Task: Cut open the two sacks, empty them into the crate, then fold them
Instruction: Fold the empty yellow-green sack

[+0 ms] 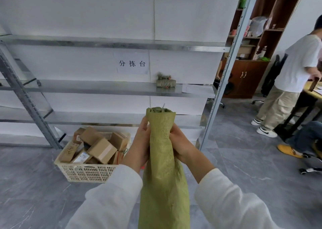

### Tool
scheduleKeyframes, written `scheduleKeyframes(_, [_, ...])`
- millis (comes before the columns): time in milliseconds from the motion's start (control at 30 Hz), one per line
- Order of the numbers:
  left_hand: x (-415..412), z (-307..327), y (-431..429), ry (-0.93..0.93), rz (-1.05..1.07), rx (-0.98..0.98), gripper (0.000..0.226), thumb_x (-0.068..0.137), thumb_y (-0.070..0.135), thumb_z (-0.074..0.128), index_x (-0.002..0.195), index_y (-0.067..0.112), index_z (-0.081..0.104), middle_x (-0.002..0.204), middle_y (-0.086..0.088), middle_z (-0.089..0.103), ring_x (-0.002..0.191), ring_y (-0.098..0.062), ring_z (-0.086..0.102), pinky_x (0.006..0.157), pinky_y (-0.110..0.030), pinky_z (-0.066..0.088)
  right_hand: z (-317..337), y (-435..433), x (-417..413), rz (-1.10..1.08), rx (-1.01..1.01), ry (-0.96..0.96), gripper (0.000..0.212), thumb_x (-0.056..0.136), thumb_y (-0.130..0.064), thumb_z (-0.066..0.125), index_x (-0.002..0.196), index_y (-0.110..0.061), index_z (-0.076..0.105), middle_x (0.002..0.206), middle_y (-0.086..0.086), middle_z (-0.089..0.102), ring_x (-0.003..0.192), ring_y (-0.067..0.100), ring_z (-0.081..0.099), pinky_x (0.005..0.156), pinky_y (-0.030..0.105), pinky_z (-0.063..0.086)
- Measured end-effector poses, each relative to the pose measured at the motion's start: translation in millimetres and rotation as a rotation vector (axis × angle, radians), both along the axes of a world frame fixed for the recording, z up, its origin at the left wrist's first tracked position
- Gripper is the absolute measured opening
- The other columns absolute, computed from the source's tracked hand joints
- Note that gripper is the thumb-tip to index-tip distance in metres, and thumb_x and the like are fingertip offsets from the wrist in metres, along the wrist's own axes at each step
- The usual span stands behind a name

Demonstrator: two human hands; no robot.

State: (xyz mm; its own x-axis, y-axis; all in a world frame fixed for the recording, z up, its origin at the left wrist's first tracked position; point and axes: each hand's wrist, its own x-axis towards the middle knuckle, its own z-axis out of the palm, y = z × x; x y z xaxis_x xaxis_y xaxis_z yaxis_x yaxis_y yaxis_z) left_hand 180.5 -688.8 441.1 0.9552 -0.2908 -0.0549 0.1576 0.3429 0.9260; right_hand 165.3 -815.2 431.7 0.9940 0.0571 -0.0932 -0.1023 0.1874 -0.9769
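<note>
While both hands clasp it near its upper end, the green woven plastic sack (pixel 163 167) stands upright in front of the person, gathered into a narrow roll whose long axis runs straight up and down. The left hand (pixel 139 145) is closed around the roll from its left side, and the right hand (pixel 181 146) is closed on it from the right at about the same height, so neither is nearer than the other. Both forearms, in white sleeves, rise from below and converge on it. The cream slotted plastic crate (pixel 87 172) sits on the grey floor to the lower left, heaped with brown cardboard boxes (pixel 102 150). A second folded green sack bundle (pixel 165 82) rests on the metal shelf (pixel 104 88) straight ahead. Judging by this, emptying seems done and folding is under way.
</note>
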Motion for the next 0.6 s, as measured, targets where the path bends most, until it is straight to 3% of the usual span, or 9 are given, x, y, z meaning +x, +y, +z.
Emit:
scheduleKeyframes(67, [0,3,2,0.021,-0.066,0.086,0.028,0.095,0.033,0.058,0.104,0.009,0.07,0.09,-0.014,0.072,0.073,-0.021,0.072,0.059,-0.03,0.056,10,-8,0,-0.116,-0.065,0.022,0.008,0.093,-0.007,0.056,0.1,-0.006,0.06,0.093,0.013,0.064,0.082,0.022,0.063,0.078,0.036,0.055])
scheduleKeyframes(133, [2,4,5,-0.069,-0.078,0.11,0.03,0.079,0.041,0.072,0.099,0.018,0.075,0.101,-0.011,0.075,0.092,-0.023,0.072,0.073,-0.03,0.057,12,-24,-13,-0.14,-0.026,0.004,0.021,0.098,-0.004,0.044,0.081,-0.009,0.055,0.08,0.01,0.054,0.071,0.019,0.052,0.072,0.031,0.046])
scheduleKeyframes(167, [2,4,6,-0.132,-0.063,0.095,0.037,0.07,0.041,0.077,0.101,0.021,0.074,0.105,-0.009,0.074,0.1,-0.024,0.07,0.082,-0.032,0.056,13,-33,-13,-0.129,0.027,0.031,0.023,0.099,-0.005,0.043,0.08,-0.009,0.056,0.08,0.011,0.053,0.07,0.02,0.051,0.072,0.031,0.045])
scheduleKeyframes(233, [4,6,7,-0.204,0.019,0.068,0.036,0.064,0.042,0.08,0.097,0.028,0.074,0.103,-0.006,0.075,0.101,-0.024,0.069,0.086,-0.034,0.054,23,-40,-9,-0.127,0.012,0.042,0.02,0.099,-0.01,0.047,0.097,-0.005,0.067,0.09,0.011,0.064,0.08,0.021,0.061,0.079,0.031,0.052])
scheduleKeyframes(300, [5,13,7,-0.25,0.113,0.098,0.033,0.064,0.048,0.08,0.093,0.033,0.071,0.096,0.001,0.076,0.092,-0.019,0.072,0.075,-0.029,0.057,27,-41,-11,-0.079,-0.083,-0.043,0.037,0.1,-0.035,0.048,0.113,-0.007,0.068,0.1,0.005,0.07,0.093,0.018,0.066,0.084,0.029,0.055])
scheduleKeyframes(367, [4,21,6,-0.329,0.17,0.183,0.036,0.067,0.051,0.08,0.092,0.031,0.065,0.089,0.004,0.076,0.081,-0.013,0.073,0.064,-0.022,0.057,32,-44,-22,-0.006,-0.022,-0.098,0.058,0.09,-0.067,0.043,0.118,-0.022,0.069,0.114,-0.004,0.071,0.108,0.012,0.066,0.091,0.024,0.054])
scheduleKeyframes(400, [4,23,4,-0.383,0.181,0.234,0.034,0.069,0.049,0.081,0.09,0.03,0.062,0.086,0.005,0.076,0.077,-0.012,0.073,0.06,-0.021,0.056,33,-45,-25,0.004,-0.052,-0.133,0.058,0.083,-0.073,0.048,0.116,-0.031,0.069,0.116,-0.008,0.071,0.111,0.009,0.065,0.09,0.022,0.054])
scheduleKeyframes(500, [-1,29,-1,-0.481,0.19,0.346,0.033,0.07,0.042,0.083,0.088,0.025,0.061,0.08,0.004,0.075,0.071,-0.011,0.073,0.057,-0.022,0.057,39,-42,-36,-0.135,-0.214,-0.262,0.042,0.074,-0.049,0.079,0.111,-0.033,0.068,0.108,-0.01,0.073,0.101,0.01,0.068,0.08,0.025,0.057])
scheduleKeyframes(600, [-7,33,4,-0.475,0.137,0.373,0.034,0.069,0.044,0.083,0.089,0.024,0.064,0.081,0.001,0.076,0.072,-0.015,0.074,0.061,-0.028,0.06,35,-43,-44,-0.249,-0.183,-0.347,0.034,0.073,-0.038,0.083,0.104,-0.031,0.072,0.103,-0.005,0.074,0.096,0.013,0.071,0.076,0.026,0.058])
